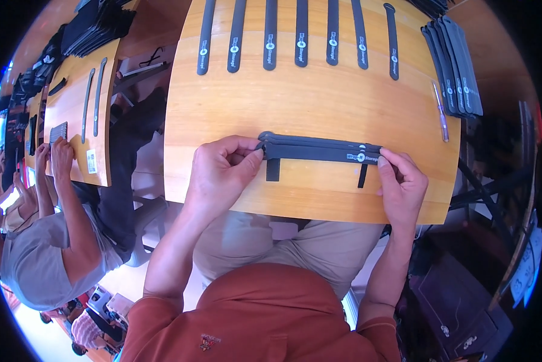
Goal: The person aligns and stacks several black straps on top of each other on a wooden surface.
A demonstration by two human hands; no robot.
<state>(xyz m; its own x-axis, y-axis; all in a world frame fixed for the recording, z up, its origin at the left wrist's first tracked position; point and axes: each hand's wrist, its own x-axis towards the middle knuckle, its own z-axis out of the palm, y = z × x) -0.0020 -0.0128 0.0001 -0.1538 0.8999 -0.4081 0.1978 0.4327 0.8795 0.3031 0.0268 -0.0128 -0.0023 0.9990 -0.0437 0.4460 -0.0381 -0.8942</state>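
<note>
A small stack of dark grey fabric straps [319, 149] lies crosswise near the front of the table, with white print by its right end. My left hand [226, 172] pinches the stack's left end between thumb and fingers. At the other end, my right hand [402, 184] grips the straps the same way, thumb toward me. Two short black strips stick out from beneath the stack: a wider strip [273, 170] near the left hand and a thinner strip [362, 176] near the right. The parts of the straps under my fingertips are hidden.
Several single straps [271, 36] lie in a spaced row along the far side of the wooden table [307, 102]. A pile of straps [455, 66] and a pen [441, 114] sit at the right edge. On the left, another person [54, 241] works at a second table [96, 157].
</note>
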